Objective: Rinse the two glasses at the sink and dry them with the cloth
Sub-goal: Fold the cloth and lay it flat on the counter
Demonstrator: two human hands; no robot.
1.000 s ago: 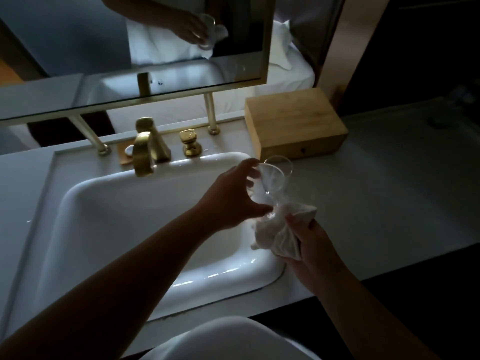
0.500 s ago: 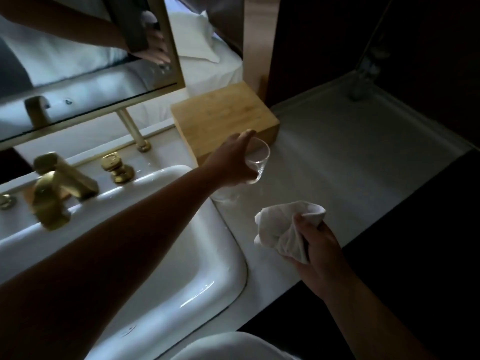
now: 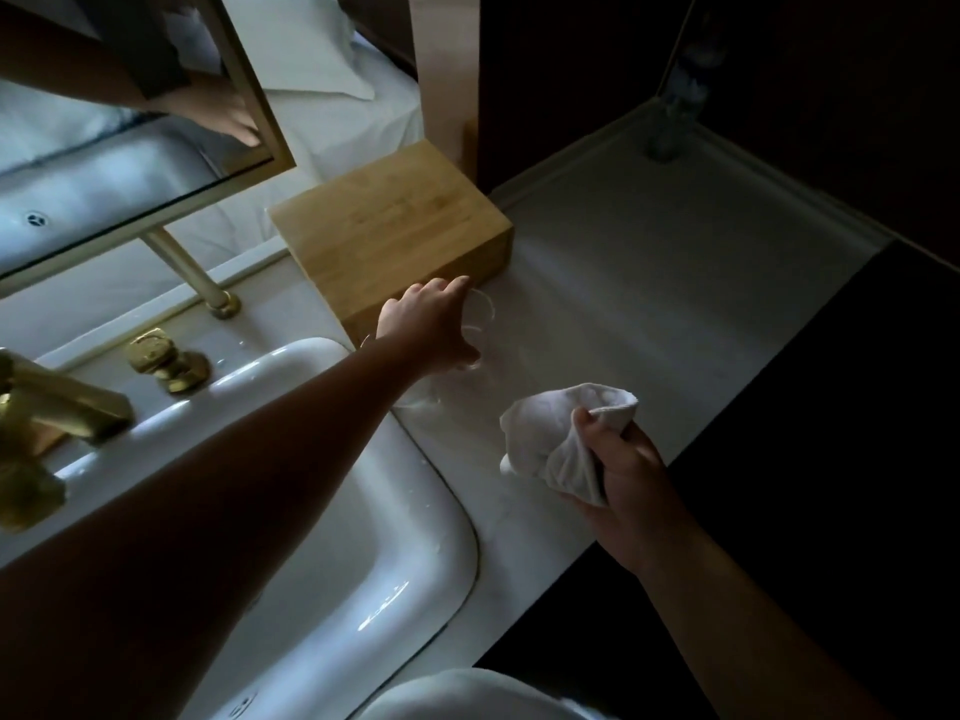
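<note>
My left hand reaches across the sink's right corner and grips a clear glass low over the white counter, just in front of the wooden box. Whether the glass touches the counter I cannot tell. The faint outline of a second clear glass shows beside the sink rim, partly hidden under my left forearm. My right hand holds a bunched white cloth above the counter's front edge, apart from both glasses.
A white sink fills the lower left, with a brass faucet and brass knob behind it. A wooden box stands at the counter's back. A framed mirror hangs above. A blurred clear object stands in the far corner.
My left hand has taken the glass out of the cloth, carried it right and lowered it in front of the wooden box. My right hand keeps the cloth. The view has swung right.
</note>
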